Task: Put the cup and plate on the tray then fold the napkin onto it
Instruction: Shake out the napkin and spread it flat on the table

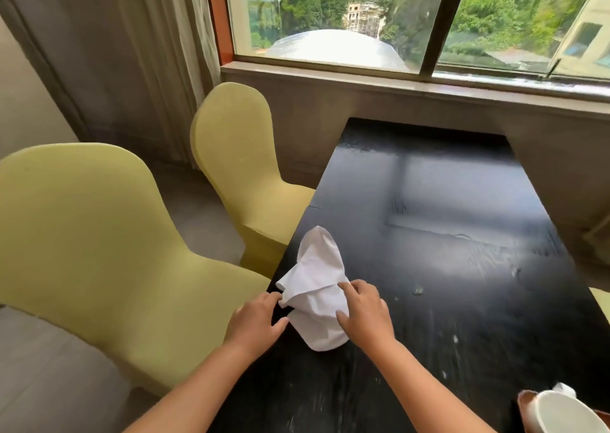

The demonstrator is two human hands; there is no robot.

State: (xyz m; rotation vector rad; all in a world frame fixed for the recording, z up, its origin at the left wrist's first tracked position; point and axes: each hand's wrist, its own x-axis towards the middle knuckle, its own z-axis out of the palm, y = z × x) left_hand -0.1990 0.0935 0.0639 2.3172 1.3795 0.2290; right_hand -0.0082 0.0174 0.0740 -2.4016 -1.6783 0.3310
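Observation:
A crumpled white napkin lies near the left edge of the black table. My left hand pinches its left side between thumb and fingers. My right hand holds its right side, index finger stretched over the cloth and thumb pressed against it. At the bottom right corner a white cup shows partly, standing on a brown tray that is mostly cut off by the frame. No plate is plainly visible.
Two yellow-green covered chairs stand along the table's left side. The table's far end meets the wall under a window sill. A curtain hangs at the back left.

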